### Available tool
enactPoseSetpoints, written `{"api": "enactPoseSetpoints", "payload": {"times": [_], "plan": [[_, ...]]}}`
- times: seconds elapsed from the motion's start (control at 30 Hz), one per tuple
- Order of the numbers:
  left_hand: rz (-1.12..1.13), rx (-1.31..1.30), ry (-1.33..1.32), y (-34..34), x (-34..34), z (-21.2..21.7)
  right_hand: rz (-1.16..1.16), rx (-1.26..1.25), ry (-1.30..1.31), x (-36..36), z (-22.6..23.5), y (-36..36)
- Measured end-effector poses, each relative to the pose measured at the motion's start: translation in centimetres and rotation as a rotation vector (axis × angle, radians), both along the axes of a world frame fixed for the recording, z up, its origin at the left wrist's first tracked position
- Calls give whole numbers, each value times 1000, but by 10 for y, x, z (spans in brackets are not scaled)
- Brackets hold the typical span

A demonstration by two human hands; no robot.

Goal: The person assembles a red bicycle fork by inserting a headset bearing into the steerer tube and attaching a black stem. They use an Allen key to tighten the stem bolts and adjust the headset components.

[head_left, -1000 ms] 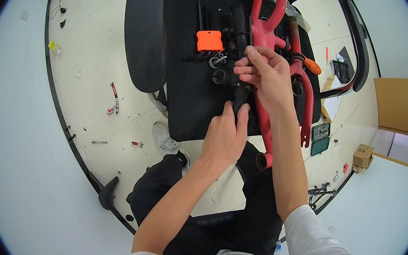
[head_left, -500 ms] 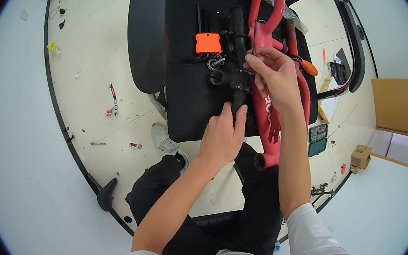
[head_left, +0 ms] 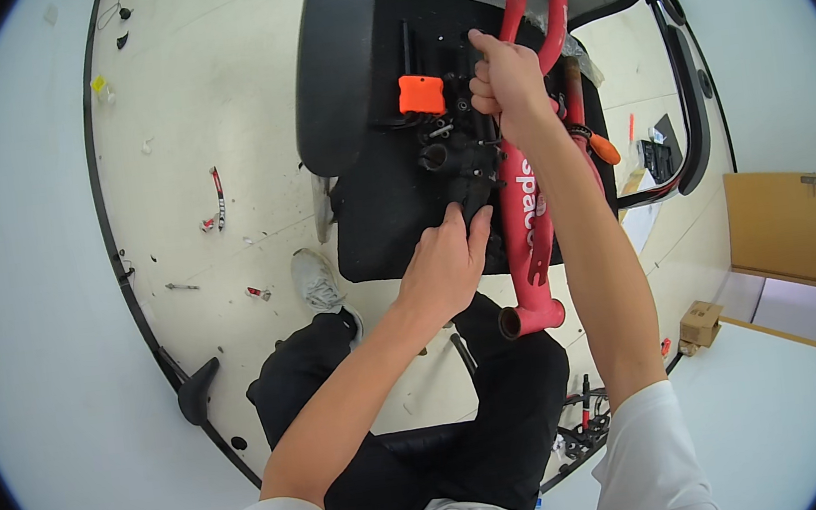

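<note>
My left hand [head_left: 442, 269] closes thumb and fingers around the near end of a black bicycle stem [head_left: 455, 157], whose round clamp opening faces left. Farther off, my right hand [head_left: 512, 87] makes a fist with the thumb uppermost, over the black tube and beside the red-pink bicycle frame [head_left: 524, 212]. What the fist holds is hidden. The frame lies lengthwise on the black chair seat [head_left: 375, 229], its head tube toward me. Left of my right hand lies an orange hex key holder [head_left: 422, 95] with dark keys, and small metal parts [head_left: 436, 129] lie just nearer.
An orange-handled tool [head_left: 603, 149] lies right of the frame. The chair's armrests [head_left: 337, 72] flank the seat. Loose bike parts, including a black saddle [head_left: 199, 391], are on the floor at left. A cardboard box [head_left: 701, 323] stands at right.
My right hand has moved away from the stem, farther out, and closed into a fist; the thin hex key it held no longer shows. My left hand keeps its hold.
</note>
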State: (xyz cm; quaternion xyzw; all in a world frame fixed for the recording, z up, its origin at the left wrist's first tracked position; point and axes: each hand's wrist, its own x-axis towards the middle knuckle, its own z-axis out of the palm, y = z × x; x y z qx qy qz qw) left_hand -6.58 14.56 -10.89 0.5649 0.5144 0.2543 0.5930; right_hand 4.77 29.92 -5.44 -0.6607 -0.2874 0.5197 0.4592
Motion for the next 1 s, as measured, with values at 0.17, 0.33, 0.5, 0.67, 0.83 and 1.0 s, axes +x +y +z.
{"api": "enactPoseSetpoints", "payload": {"times": [0.17,0.33,0.5,0.67,0.83,1.0], "plan": [[-32,-67,-2,4,-5,5,61,51,-394,-2,-10,2],[-13,-12,-15,3,-5,-5,440,383,-971,-22,-7,-2],[-48,-9,0,6,-7,-5,795,504,-974,-35,7,-30],[-139,301,-24,3,-18,-35,1116,799,-1288,-38,4,-93],[-44,229,-100,12,-20,-20,878,910,-1308,8,9,-144],[-78,-97,-96,24,-34,15,524,633,-1203,69,-10,-165]]}}
